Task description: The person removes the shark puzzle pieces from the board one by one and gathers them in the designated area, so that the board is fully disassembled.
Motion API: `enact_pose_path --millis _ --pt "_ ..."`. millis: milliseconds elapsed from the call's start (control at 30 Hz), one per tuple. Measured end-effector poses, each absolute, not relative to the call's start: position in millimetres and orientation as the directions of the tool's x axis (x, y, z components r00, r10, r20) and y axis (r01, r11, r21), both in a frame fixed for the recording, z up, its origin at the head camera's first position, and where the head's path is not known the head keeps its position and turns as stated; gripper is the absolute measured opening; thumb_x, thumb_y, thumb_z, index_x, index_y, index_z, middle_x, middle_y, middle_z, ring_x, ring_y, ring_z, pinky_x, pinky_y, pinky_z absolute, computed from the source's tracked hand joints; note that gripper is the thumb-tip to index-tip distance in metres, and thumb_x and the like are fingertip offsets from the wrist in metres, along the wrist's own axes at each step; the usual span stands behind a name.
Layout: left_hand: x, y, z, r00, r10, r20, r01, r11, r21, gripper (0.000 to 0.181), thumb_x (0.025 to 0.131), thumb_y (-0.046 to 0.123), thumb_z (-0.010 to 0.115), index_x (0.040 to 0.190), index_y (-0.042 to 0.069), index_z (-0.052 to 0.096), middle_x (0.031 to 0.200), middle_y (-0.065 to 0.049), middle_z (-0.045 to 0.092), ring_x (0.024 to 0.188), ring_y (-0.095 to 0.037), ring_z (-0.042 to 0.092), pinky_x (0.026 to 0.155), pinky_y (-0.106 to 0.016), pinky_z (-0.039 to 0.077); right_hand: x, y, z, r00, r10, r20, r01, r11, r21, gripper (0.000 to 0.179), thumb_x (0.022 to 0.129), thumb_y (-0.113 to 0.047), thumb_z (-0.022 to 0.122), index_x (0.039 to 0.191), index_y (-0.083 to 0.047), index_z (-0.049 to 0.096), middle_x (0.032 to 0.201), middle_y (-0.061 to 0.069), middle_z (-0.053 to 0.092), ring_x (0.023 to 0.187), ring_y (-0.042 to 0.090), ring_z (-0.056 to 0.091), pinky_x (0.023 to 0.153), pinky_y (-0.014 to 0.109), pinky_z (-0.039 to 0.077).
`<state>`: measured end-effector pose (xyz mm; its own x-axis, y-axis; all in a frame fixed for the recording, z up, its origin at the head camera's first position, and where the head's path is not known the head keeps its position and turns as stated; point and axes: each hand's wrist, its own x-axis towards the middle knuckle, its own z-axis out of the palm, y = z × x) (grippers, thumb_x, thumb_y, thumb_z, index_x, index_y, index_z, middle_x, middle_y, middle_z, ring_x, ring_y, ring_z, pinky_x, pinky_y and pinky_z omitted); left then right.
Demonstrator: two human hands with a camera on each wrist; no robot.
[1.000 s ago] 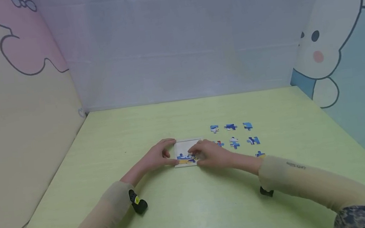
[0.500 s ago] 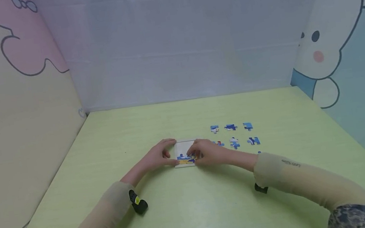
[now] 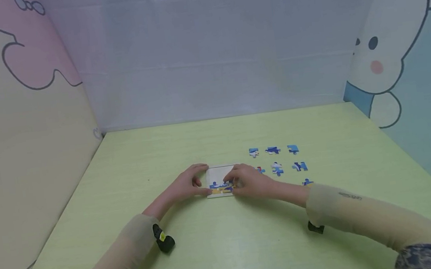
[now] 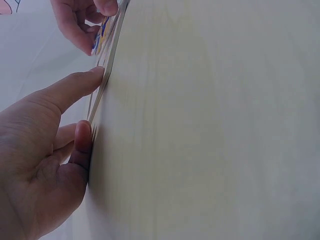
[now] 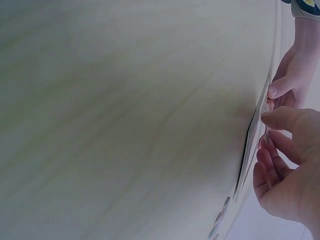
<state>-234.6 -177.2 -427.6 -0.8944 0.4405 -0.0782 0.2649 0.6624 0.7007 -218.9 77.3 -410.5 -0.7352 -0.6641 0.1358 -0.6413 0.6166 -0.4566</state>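
A white puzzle tray point(image 3: 220, 173) lies on the table, with blue and yellow jigsaw pieces point(image 3: 218, 188) along its near side. My left hand point(image 3: 183, 185) holds the tray's left side, thumb at the near corner and index finger at the far corner. Over the tray's right side, my right hand point(image 3: 251, 181) pinches a jigsaw piece; in the left wrist view a blue and yellow bit of the piece point(image 4: 104, 27) shows by its fingers. The right hand covers part of the tray. In the right wrist view the tray point(image 5: 252, 137) is seen edge-on.
Several loose jigsaw pieces lie right of the tray, among them a blue piece point(image 3: 292, 149), a white and blue piece point(image 3: 277, 169) and one piece point(image 3: 307, 182) partly behind the right sleeve. Printed cloth walls point(image 3: 205, 55) enclose the table point(image 3: 229, 249).
The right hand shifted slightly left over the tray, then back right. The loose piece beside the right sleeve was mostly covered and shows again. My left hand and the tray stay put.
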Motion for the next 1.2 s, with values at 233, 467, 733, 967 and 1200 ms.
enact_pose_path --millis 233,467,733,967,1200 --pt "-234.0 -177.3 -426.8 -0.895 0.439 -0.082 0.264 0.668 0.695 0.082 0.08 0.027 0.083 0.15 0.011 0.043 0.154 -0.007 0.039 0.086 -0.013 0.053 0.077 -0.026 0.046 -212.3 93.2 -408.8 -0.774 -0.62 0.127 -0.593 0.64 -0.488 0.035 0.084 -0.009 0.072 0.118 -0.012 0.071 0.112 0.002 0.069 0.101 0.015 0.06 0.091 0.034 0.05" --pt "-232.0 -176.6 -424.4 -0.898 0.431 -0.085 0.255 0.668 0.699 0.08 0.08 0.026 0.083 0.149 0.012 0.044 0.154 -0.007 0.04 0.086 -0.013 0.052 0.078 -0.027 0.045 -203.9 112.5 -408.2 -0.781 -0.606 0.151 -0.593 0.644 -0.483 0.034 0.085 -0.01 0.072 0.118 -0.011 0.071 0.112 0.003 0.068 0.101 0.016 0.06 0.09 0.035 0.051" --pt "-232.1 -176.7 -424.7 -0.895 0.439 -0.08 0.263 0.663 0.701 0.08 0.08 0.025 0.083 0.149 0.01 0.044 0.154 -0.008 0.039 0.086 -0.013 0.052 0.078 -0.025 0.045 -196.5 138.2 -406.9 -0.788 -0.593 0.166 -0.591 0.655 -0.471 0.033 0.085 -0.009 0.072 0.118 -0.014 0.071 0.11 0.001 0.067 0.104 0.018 0.057 0.091 0.038 0.05" --pt "-233.4 -176.8 -426.2 -0.89 0.449 -0.077 0.275 0.666 0.693 0.08 0.081 0.025 0.082 0.149 0.009 0.044 0.154 -0.009 0.04 0.086 -0.013 0.052 0.078 -0.025 0.045 -194.2 161.2 -408.8 -0.782 -0.587 0.208 -0.615 0.676 -0.405 0.031 0.084 -0.006 0.073 0.115 -0.011 0.072 0.108 0.003 0.068 0.105 0.021 0.059 0.091 0.04 0.051" --pt "-233.1 -176.5 -425.1 -0.891 0.447 -0.083 0.272 0.671 0.69 0.079 0.081 0.026 0.082 0.149 0.01 0.044 0.152 -0.009 0.041 0.086 -0.013 0.052 0.078 -0.026 0.045 -188.6 182.8 -407.6 -0.805 -0.556 0.205 -0.587 0.702 -0.402 0.032 0.084 -0.007 0.074 0.115 -0.011 0.072 0.109 0.003 0.068 0.107 0.024 0.058 0.093 0.045 0.05"
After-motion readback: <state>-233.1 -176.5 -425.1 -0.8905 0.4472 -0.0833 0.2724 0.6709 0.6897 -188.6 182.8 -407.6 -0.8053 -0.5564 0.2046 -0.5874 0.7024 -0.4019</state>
